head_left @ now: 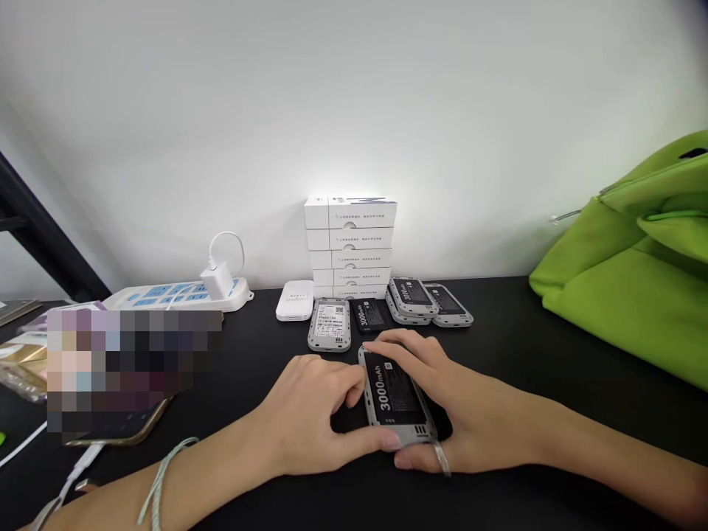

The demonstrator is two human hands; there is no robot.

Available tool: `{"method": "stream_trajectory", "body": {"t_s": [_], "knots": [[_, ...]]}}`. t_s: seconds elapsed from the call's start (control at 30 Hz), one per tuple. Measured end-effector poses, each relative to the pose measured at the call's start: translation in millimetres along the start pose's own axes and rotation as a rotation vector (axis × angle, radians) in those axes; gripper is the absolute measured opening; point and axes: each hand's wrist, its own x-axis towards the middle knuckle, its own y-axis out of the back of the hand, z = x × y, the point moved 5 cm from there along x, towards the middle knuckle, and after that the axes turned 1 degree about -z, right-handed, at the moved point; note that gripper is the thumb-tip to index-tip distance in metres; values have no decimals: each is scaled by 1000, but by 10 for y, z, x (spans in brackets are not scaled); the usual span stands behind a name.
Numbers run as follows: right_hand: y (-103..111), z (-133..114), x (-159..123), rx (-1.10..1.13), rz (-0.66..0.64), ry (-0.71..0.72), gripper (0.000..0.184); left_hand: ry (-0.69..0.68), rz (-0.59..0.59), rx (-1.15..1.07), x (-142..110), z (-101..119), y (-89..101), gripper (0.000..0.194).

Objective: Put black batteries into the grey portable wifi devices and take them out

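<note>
Flat on the black tabletop [498, 324] lies a grey handheld device [370, 413], with a black 3000mAh battery [394, 387] seated in its back. My left hand [310, 413] grips the device's left side, with the thumb along its lower edge. My right hand [436, 391] lies across its right side, fingertips on the top of the battery and a ring on one finger. Just beyond them are a grey device with a white label [329, 324] and a loose black battery [369, 315]. Further grey devices [412, 297] lie overlapping at the back.
Stacked white boxes [351, 243] stand against the wall behind the devices. To the left are a white power strip [177, 295] with a plugged-in charger [217, 280] and a phone in a gold case [119, 424]. A green bag [625, 273] fills the right side.
</note>
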Motion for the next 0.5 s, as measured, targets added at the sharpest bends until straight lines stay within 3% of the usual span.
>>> {"method": "stream_trajectory", "body": {"t_s": [0.13, 0.27, 0.33, 0.5], "knots": [[128, 29, -50, 185, -11, -54, 98, -19, -11, -10, -11, 13, 7, 49], [427, 140, -151, 267, -73, -109, 93, -8, -20, -11, -13, 20, 15, 48], [610, 304, -194, 314, -75, -125, 90, -9, -21, -14, -10, 20, 15, 47], [960, 964, -227, 401, 176, -57, 67, -15, -31, -22, -17, 11, 9, 49]]}}
